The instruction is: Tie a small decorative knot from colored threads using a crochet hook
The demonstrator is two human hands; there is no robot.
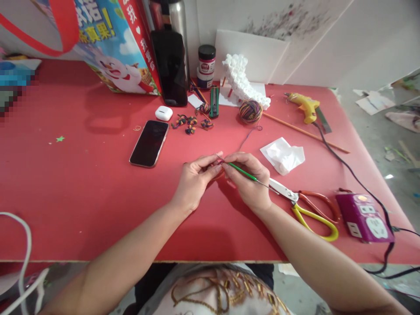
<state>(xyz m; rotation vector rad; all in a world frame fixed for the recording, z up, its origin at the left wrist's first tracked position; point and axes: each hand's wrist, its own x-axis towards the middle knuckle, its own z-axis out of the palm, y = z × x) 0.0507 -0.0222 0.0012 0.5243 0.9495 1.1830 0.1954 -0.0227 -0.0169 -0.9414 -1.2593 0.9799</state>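
My right hand [247, 177] pinches a crochet hook with a green handle [244, 170], its thin metal shaft lying back over the palm side. Close against it, my left hand [197, 177] is closed on a small piece of yarn work [218, 163], mostly hidden by the fingers. A strand of purple yarn [244, 140] runs from between the hands up to a multicoloured yarn ball [250, 112]. Several small knotted yarn pieces [190, 124] lie beyond my left hand.
Scissors [295, 199] lie right of my right hand, near a purple box [364, 216] and a cord. A crumpled tissue [284, 155], glue gun [305, 107], orange stick [305, 131], green cutter [214, 101] and phone [149, 143] lie around. A bag [121, 52] stands back left.
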